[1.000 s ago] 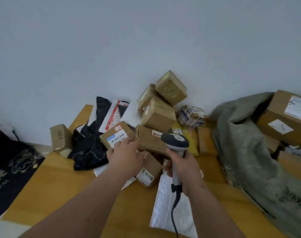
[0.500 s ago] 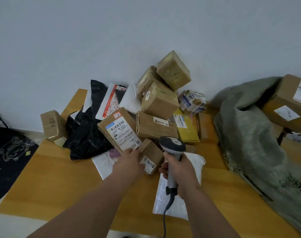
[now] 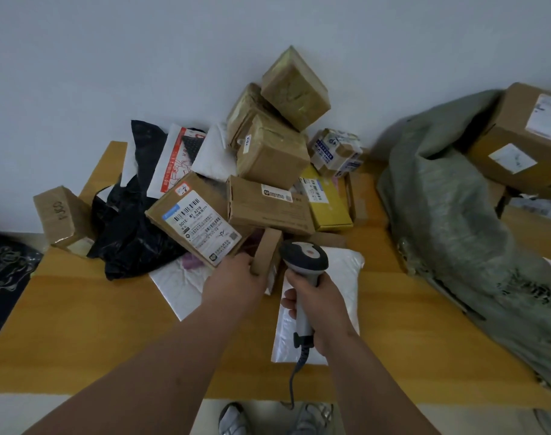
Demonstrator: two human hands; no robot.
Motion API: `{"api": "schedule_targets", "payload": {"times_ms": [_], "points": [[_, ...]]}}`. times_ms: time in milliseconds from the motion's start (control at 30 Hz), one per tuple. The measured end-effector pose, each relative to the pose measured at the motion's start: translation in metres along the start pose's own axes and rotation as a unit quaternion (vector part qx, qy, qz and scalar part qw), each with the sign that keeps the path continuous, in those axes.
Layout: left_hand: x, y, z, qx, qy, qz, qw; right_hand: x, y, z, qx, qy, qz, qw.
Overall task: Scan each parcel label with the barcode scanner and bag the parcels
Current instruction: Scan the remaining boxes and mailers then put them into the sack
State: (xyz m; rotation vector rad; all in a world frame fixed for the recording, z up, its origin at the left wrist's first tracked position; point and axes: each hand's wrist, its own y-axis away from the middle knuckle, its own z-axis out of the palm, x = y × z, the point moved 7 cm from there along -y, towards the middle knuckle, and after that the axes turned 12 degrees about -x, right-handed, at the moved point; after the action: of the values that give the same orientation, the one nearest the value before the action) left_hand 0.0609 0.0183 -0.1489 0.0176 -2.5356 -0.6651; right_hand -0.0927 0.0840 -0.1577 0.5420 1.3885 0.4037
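A heap of parcels lies against the wall on the wooden table (image 3: pixel 79 324). In front, a flat brown box (image 3: pixel 198 221) lies tilted with its white barcode label facing up. Just right of it a small brown box (image 3: pixel 267 251) stands on edge, and my left hand (image 3: pixel 236 277) grips its lower end. My right hand (image 3: pixel 319 304) holds the handle of the grey barcode scanner (image 3: pixel 305 255), whose head sits right beside the small box. Its cable hangs down toward me. A grey-green sack (image 3: pixel 456 230) slumps on the table's right side.
A white poly mailer (image 3: pixel 343 271) lies under my right hand and another (image 3: pixel 180 284) under the left. A black plastic bag (image 3: pixel 132 233) and a lone small box (image 3: pixel 60 215) sit at the left. Large cartons (image 3: pixel 525 136) stand behind the sack. A dark mat (image 3: pixel 4 271) covers the floor at left.
My left hand left the labelled flat box and took hold of the small brown box, tipping it up on edge. The scanner drew a little toward me.
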Motion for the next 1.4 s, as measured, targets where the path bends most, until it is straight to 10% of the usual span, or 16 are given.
{"api": "schedule_targets", "payload": {"times_ms": [767,1400], "points": [[0.026,0.009,0.008,0.018,-0.027,-0.036,0.999,-0.002,0.007,-0.018,-0.085,-0.020,0.002,0.996],[0.046,0.069,-0.024,0.219,0.329,-0.024,0.918,-0.045,0.047,-0.066,-0.135,-0.023,0.003,0.991]]}}
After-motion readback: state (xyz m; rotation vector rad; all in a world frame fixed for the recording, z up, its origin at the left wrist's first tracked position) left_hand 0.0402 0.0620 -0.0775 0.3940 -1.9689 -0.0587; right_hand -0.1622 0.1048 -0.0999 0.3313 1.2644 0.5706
